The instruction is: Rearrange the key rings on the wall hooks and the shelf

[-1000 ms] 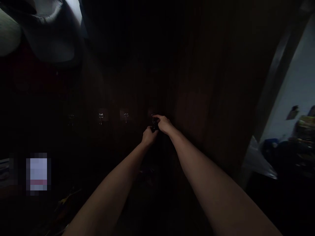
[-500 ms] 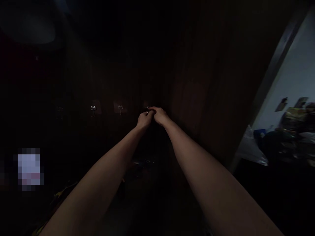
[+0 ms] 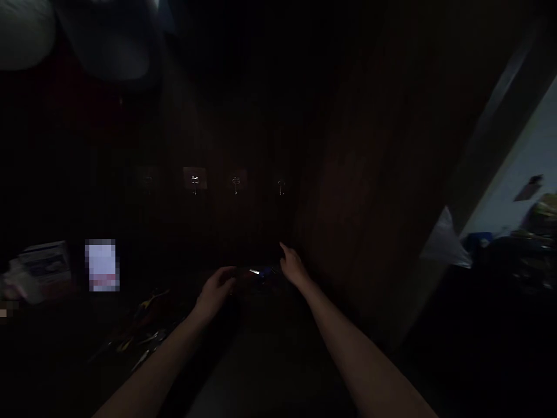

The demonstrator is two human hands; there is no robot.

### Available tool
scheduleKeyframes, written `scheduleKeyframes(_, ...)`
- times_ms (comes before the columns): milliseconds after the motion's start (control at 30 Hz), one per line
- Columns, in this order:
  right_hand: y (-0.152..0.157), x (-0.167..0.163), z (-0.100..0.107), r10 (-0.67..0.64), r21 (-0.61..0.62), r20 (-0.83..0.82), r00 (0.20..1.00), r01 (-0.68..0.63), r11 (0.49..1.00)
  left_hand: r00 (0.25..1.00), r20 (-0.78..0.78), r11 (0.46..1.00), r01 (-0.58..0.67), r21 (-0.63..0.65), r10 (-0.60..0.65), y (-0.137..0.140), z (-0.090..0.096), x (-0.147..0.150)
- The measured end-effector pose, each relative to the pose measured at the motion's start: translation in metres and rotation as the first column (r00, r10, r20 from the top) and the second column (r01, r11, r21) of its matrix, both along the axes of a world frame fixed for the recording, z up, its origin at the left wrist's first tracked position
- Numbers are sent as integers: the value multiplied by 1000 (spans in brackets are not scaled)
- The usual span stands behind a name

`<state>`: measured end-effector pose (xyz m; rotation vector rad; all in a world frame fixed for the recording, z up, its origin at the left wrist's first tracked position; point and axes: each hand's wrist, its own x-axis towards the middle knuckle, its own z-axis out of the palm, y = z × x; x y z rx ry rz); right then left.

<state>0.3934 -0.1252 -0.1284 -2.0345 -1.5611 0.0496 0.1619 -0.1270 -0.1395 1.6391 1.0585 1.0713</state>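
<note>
Apparently reaching around small bluish item (image 3: 264, 273), lying between left hand (image 3: 216, 284) and right hand (image 3: 293, 268), below rightmost hook (image 3: 281, 186). Showing left grip loosely spread, nothing visible inside; cannot tell right grip, too dark. Looks laid roughly left-right lengthwise, glint leftward, pointing end unclear. Probably calls next for closing in on it.

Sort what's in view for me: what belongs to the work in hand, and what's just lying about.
Probably in the work:
- left hand and right hand
- small blue-and-shiny item between them, too dark to identify
- rightmost hook, above the right hand

Apparently just lying about:
- box at far left
- yellow-marked clutter
- clear plastic at right
</note>
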Motion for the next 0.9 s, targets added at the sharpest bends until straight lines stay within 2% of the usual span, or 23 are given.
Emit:
scheduleKeyframes(67, -13, -3, -29, -25, -61, 11, 1000, 25, 998, 991, -97, 986, -72, 150, 87, -5, -2, -44)
scheduleKeyframes(133, -21, -12, -48, -25, -78, 21, 999, 26, 997, 916, -260, 914, -207, 347, 307, -11, -9, -92)
scheduleKeyframes(200, -23, -28, -60, 5, -65, 75, 997, -1, 998, 752, -455, 841, -241, 485, 477, -17, -21, -137)
scheduleKeyframes(267, -22, -51, -66, 65, -40, 99, 993, -61, 997, 541, -592, 796, -314, 518, 598, -22, -36, -168)
scheduleKeyframes(300, -21, -63, -68, 107, -28, 108, 988, -105, 994, 486, -654, 813, -299, 499, 580, -24, -42, -177)
scheduleKeyframes(367, -20, -89, -71, 198, -12, 126, 972, -198, 980, 451, -733, 861, -250, 444, 509, -24, -53, -183)
scheduleKeyframes(433, -22, -111, -73, 283, -4, 158, 946, -286, 958, 439, -765, 882, -206, 424, 471, -20, -59, -174)
scheduleKeyframes(533, -30, -129, -74, 427, 18, 167, 889, -436, 900, 423, -778, 885, -226, 407, 466, -11, -58, -152)
scheduleKeyframes(633, -33, -127, -71, 519, 118, 192, 833, -545, 830, 471, -766, 898, -193, 395, 438, -6, -54, -137)
scheduleKeyframes(700, -29, -119, -69, 457, 225, 196, 867, -494, 840, 532, -724, 890, -146, 432, 439, -3, -53, -134)
scheduleKeyframes(767, -21, -108, -69, 313, 300, 169, 935, -351, 887, 599, -634, 852, -170, 495, 488, -1, -53, -137)
scheduleKeyframes(833, -12, -98, -72, 164, 288, 151, 975, -202, 936, 671, -502, 801, -242, 547, 546, 3, -55, -142)
scheduleKeyframes(900, -5, -93, -77, 93, 181, 177, 980, -125, 975, 748, -360, 766, -297, 570, 558, 7, -56, -149)
